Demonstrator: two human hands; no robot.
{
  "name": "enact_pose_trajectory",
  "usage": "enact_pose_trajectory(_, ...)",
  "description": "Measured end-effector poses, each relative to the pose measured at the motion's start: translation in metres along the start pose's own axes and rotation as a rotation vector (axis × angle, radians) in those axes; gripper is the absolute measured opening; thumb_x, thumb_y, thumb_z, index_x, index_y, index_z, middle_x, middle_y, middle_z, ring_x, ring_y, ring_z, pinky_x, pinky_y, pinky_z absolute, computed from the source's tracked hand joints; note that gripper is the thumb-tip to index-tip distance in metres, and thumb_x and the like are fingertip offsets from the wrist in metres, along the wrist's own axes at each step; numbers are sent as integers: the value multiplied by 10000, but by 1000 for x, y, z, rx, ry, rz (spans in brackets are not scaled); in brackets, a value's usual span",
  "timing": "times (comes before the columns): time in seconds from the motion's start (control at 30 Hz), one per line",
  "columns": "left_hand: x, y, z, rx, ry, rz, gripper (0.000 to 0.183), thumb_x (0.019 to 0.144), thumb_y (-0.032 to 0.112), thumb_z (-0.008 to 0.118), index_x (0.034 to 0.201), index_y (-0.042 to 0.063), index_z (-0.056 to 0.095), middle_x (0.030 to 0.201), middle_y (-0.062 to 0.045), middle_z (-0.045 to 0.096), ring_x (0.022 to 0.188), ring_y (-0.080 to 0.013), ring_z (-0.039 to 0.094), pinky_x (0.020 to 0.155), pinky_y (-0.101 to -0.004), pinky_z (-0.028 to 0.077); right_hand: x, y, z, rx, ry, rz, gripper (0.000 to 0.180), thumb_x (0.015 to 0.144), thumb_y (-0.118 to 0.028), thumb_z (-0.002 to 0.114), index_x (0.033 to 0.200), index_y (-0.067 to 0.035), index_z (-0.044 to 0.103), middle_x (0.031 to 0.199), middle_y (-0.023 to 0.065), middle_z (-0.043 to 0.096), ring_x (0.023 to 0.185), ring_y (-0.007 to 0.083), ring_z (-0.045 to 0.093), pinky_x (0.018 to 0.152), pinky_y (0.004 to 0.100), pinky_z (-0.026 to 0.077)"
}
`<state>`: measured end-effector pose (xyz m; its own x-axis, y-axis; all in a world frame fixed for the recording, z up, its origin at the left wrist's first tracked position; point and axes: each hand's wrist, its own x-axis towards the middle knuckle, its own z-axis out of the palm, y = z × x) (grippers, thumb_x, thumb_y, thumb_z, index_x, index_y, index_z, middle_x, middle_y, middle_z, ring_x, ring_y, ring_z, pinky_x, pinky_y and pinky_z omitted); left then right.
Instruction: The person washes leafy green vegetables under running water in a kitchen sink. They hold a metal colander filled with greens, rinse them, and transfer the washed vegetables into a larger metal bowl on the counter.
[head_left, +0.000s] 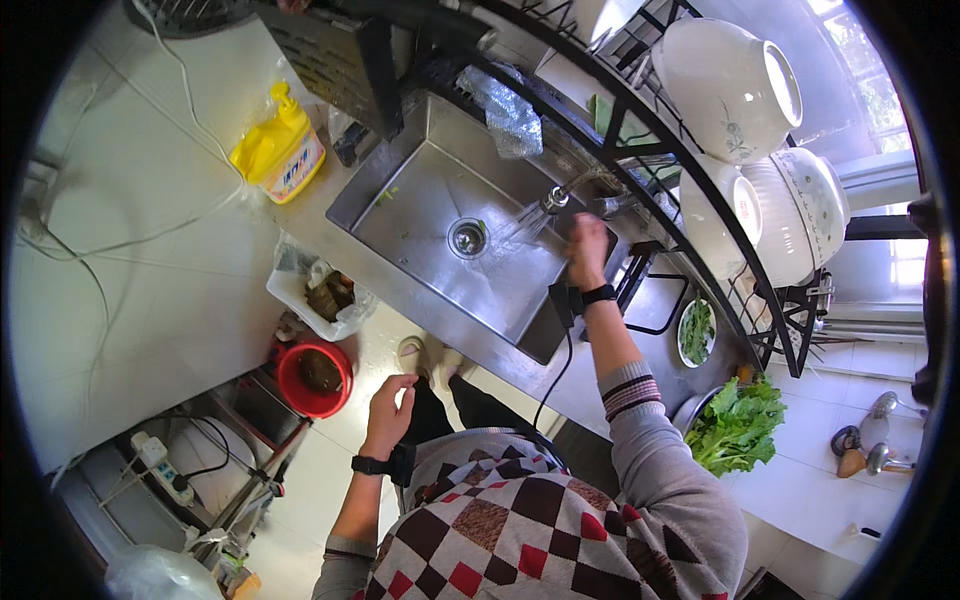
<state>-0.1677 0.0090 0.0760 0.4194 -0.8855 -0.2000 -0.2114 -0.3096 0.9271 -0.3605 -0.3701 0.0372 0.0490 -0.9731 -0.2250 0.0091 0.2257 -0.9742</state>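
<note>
My right hand (589, 244), blurred, is over the right side of the stainless steel sink (405, 195), close to the faucet (556, 199). Water sprays from the faucet head towards the drain (468, 238). Whether the fingers touch anything is not clear. Small green leaf scraps (387, 196) lie on the basin floor, and a bit of green sits at the drain. In front of my body hangs my left hand (390, 415), its fingers loosely curled, the thumb apart, and no object visible in it. Both wrists wear black bands.
A yellow detergent jug (281, 154) stands left of the sink. Below it are a lined white bin (300, 289) and a red bucket (315, 379). On the right are leafy greens (739, 427), a plate of leaves (697, 334) and a black rack (697, 180) holding large bowls (727, 90).
</note>
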Motion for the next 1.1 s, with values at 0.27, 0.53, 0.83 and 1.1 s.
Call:
enact_pose_trajectory(0.27,-13,10,-11,104,-4,-45,136,779,28,493,903,16,548,849,-102,584,812,-212,563,723,-291,430,30,36,59,989,-267,774,213,775,-1,499,973,-76,526,723,26,494,580,89,464,451,176,386)
enact_pose_trajectory(0.53,-7,11,-10,157,-48,27,146,768,29,496,909,17,532,848,-127,579,795,-251,574,701,-307,447,40,27,51,977,-294,748,214,846,-187,462,1035,-104,517,830,73,550,632,155,539,462,230,446)
enact_pose_trajectory(0.83,-7,10,-10,147,-86,8,135,777,40,491,899,17,544,864,-117,573,809,-239,564,713,-307,440,44,32,54,920,-386,822,205,796,-248,528,933,-96,526,702,69,544,515,126,489,360,201,356)
enact_pose_trajectory(1.1,3,20,-20,167,-59,77,133,777,26,489,898,14,542,823,-109,568,784,-229,561,711,-297,437,53,13,-14,-38,-481,287,150,815,-183,516,954,-126,514,676,-26,480,414,51,304,335,189,214)
